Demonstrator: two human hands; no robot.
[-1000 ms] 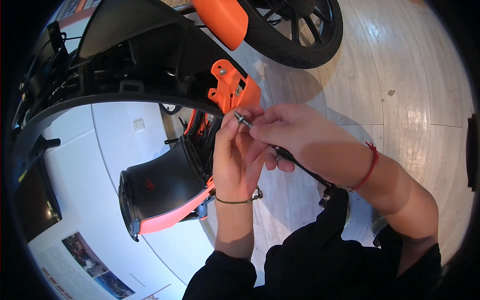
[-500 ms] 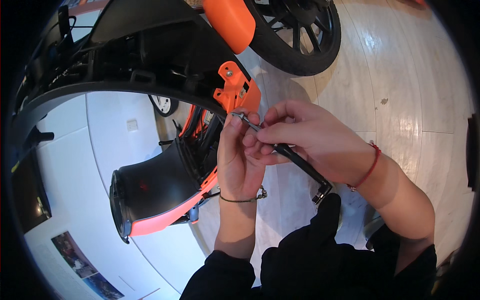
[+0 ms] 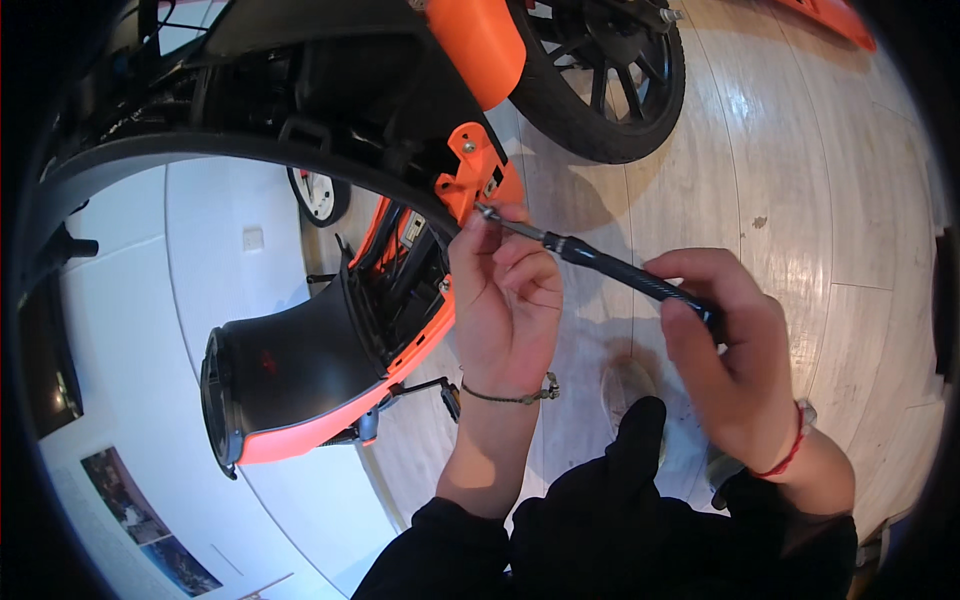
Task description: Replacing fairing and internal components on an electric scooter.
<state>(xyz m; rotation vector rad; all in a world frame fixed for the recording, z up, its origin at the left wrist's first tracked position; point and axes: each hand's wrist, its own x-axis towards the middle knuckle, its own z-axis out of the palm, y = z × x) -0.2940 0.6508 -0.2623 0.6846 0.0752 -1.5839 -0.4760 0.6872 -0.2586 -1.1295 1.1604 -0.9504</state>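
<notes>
A screwdriver with a black textured handle and a metal shaft lies slantwise between my hands. My right hand is closed round the far end of its handle. At the tip, the thumb and fingers of my left hand pinch a small silver piece that looks like a screw; the fingers partly hide it. Just beyond the tip, an orange panel with mounting holes and a silver bolt sits on the body of a scooter. I cannot tell whether the tip touches the panel.
A black wheel under an orange fender stands at the top. On the left are a black seat-like part with orange trim and a white wall. An orange part lies on the wooden floor at the far right.
My right hand has moved from the shaft down and right to the handle's end. The screwdriver has swung to a flatter slant. My left hand keeps its pinch near the orange panel.
</notes>
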